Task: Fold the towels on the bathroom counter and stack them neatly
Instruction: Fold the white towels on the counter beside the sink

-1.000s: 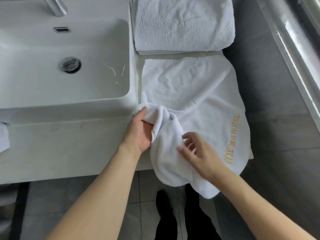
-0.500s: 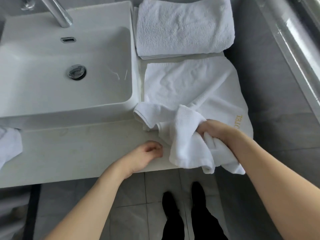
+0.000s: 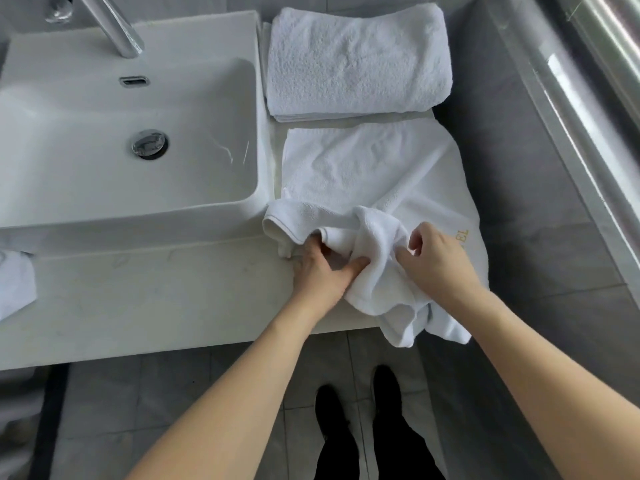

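Note:
A white hotel towel (image 3: 367, 171) with gold lettering lies spread on the counter (image 3: 149, 292) right of the sink, its near end bunched up and drooping over the front edge. My left hand (image 3: 322, 271) grips the bunched fabric from the left, thumb and fingers curled into the folds. My right hand (image 3: 433, 261) pinches the same bunch from the right. A folded white towel (image 3: 356, 60) sits behind it at the back of the counter.
A white rectangular sink (image 3: 114, 140) with a chrome faucet (image 3: 114, 26) fills the left. Another white cloth (image 3: 15, 284) pokes in at the far left edge. A glass partition frame (image 3: 588, 116) runs along the right. Grey floor tiles and my black shoes (image 3: 356, 410) are below.
My left hand moved from the bare counter edge back onto the bunched towel and took hold of it. My right hand shifted its grip on the bunch, which now lies lower across the edge.

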### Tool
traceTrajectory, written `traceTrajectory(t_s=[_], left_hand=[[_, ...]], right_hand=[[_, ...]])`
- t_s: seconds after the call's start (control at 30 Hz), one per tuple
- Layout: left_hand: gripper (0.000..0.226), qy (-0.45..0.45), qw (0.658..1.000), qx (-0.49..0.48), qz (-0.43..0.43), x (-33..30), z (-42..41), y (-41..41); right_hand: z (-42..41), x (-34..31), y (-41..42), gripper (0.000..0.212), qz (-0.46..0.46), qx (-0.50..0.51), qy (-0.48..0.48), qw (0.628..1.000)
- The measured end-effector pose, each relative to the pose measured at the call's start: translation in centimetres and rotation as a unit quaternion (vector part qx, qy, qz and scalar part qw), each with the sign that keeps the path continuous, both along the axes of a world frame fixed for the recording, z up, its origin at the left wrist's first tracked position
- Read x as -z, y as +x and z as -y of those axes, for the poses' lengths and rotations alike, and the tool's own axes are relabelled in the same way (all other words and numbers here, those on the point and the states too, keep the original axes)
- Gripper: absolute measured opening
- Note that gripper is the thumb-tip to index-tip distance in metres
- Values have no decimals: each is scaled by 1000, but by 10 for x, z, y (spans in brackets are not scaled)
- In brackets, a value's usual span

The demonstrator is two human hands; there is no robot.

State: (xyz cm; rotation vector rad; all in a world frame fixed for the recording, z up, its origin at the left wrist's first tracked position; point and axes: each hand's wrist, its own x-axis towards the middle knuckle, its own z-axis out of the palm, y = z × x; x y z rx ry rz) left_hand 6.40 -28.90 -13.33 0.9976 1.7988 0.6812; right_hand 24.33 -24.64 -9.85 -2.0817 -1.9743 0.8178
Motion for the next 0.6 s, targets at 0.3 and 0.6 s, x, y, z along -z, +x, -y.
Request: traceTrajectory(t_s=[0.3, 0.6], left_hand=[[32, 141, 947, 47, -284, -28, -9, 5], [68, 193, 882, -313, 296, -95, 22, -43]], right_hand=[[50, -11, -2, 90, 145, -236, -147, 949], [-12, 5, 27, 25, 15, -47, -71, 996]])
